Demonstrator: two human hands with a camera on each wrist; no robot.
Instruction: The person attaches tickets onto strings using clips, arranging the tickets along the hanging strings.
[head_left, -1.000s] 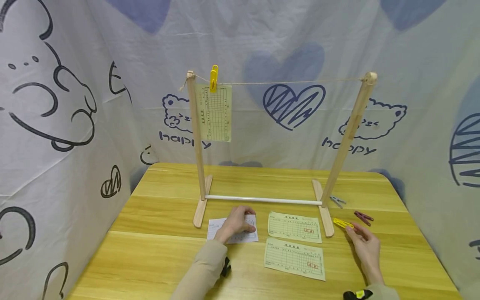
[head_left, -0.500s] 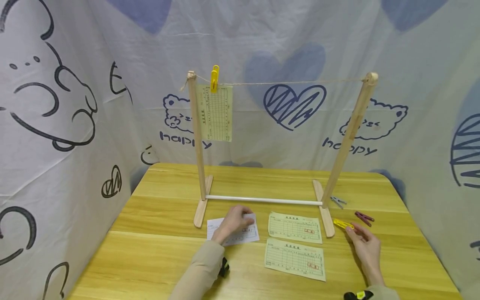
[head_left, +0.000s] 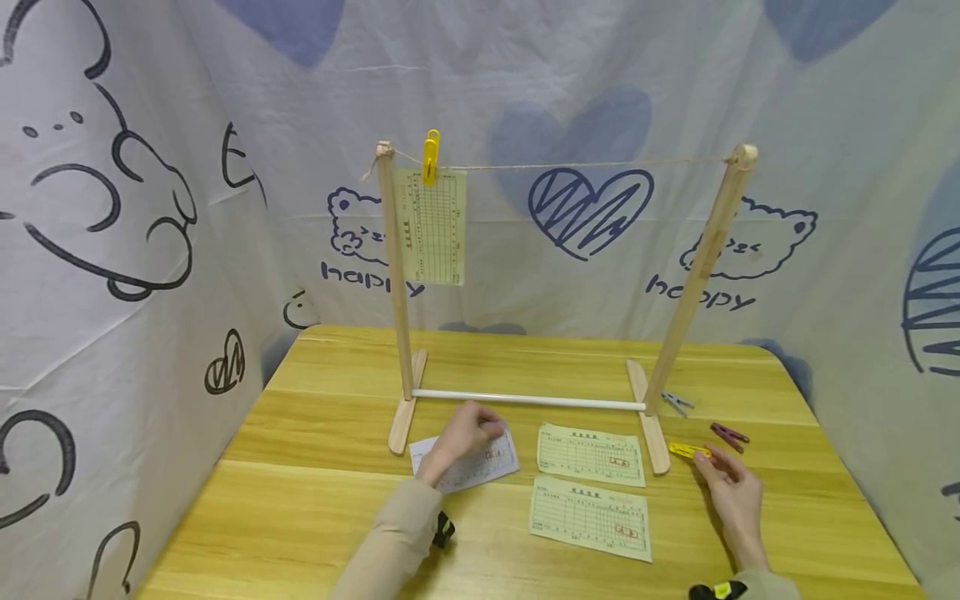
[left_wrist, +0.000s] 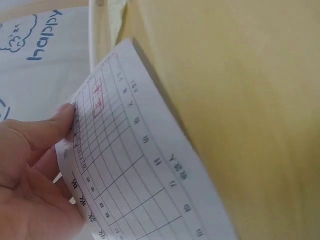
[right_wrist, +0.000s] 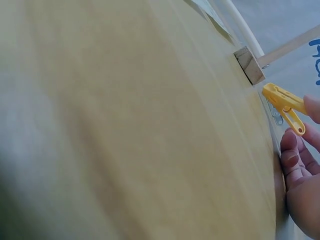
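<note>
My left hand (head_left: 459,437) pinches the far edge of a white printed receipt slip (head_left: 480,472), thumb on its face in the left wrist view. There the slip (left_wrist: 132,145) tilts up, partly off the wooden table. In my right hand (head_left: 731,493) a yellow clothespin (head_left: 688,451) is held by its handle end, just right of the stand's right foot; the right wrist view shows the clothespin (right_wrist: 285,105) between thumb and finger. Two pale green slips, an upper one (head_left: 577,457) and a lower one (head_left: 570,521), lie between the hands.
A wooden stand (head_left: 693,283) carries a string (head_left: 570,165) and a white bottom bar (head_left: 525,400). From the string hangs a green slip (head_left: 438,233) under another yellow clothespin (head_left: 430,158). A grey clothespin (head_left: 677,403) and a maroon clothespin (head_left: 729,437) lie at the right.
My left hand has drawn slightly back and up, and the white slip has turned, its right side rising with the hand. My right hand keeps its place with the clothespin.
</note>
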